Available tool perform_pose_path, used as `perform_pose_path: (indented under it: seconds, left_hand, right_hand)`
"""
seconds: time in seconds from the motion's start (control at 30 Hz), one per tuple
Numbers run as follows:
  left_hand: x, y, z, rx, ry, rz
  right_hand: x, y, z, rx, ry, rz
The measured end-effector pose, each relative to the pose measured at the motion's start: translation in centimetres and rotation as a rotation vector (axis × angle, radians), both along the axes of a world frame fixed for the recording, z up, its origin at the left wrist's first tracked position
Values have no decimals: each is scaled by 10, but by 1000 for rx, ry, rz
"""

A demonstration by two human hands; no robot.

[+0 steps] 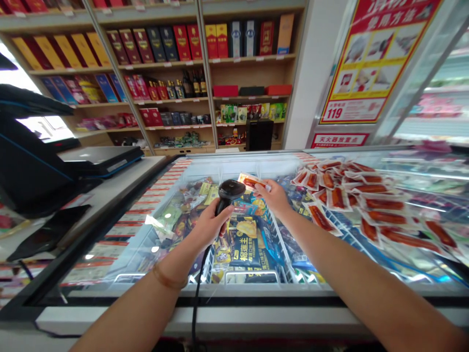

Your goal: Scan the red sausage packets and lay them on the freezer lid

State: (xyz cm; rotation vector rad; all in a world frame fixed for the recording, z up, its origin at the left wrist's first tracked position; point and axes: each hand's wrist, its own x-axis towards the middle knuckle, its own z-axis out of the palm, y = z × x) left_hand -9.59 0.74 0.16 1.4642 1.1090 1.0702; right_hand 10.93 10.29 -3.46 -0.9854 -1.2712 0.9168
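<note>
- The left hand (214, 220) has its fingers curled around the handle of a black scanner (231, 189).
- The right hand (275, 198) pinches one end of a small food packet (249, 181), with something reddish-brown inside.
- That packet is up in the air over the freezer (128, 318), right by the front of the scanner.
- More packets (366, 186) like it lie in a messy pile on the right.
- To do this well, I think the packet should be held flat and still, with its lines facing the scanner's window.
- Fingers should not cover the lines. Holding just the end, like now, looks good for that.
- A little gap between scanner and packet should help the light land on it.
- The black cord (200, 283) hangs down by the left arm, so it should be left loose and not pulled tight.
- The scanner's head hides a bit of the packet, and I can't tell if the two touch.
- I can't see the scanner's window, any light from it, or the packet's lines.
- The words on the packet are too small to read.
- Shiny spots make some bags (249, 239) in the freezer hard to see.
- The pile gets blurry near the right edge.
</note>
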Motion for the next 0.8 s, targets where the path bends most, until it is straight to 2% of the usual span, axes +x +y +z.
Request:
perform_pose_path:
  seconds: [0.3, 0.43, 0.5, 0.6, 0.7, 0.8]
  left_hand:
    - [0, -1, 0, -1, 13, -14]
    - [-6, 8, 5, -11, -42, 38]
    - [-20, 19, 12, 13, -93, 133]
    - [-55, 38, 25, 79, -147, 368]
    - [-96, 52, 32, 151, -139, 605]
    - [-129, 58, 31, 220, -181, 745]
  right_hand:
    - [2, 3, -4, 20, -21, -15]
    - [2, 6, -8, 18, -47, -18]
    - [-2, 11, -7, -21, -50, -5]
    - [-21, 29, 2, -97, -95, 24]
    - [-58, 60, 14, -136, -154, -16]
    - [-108, 95, 20, -183, -193, -69]
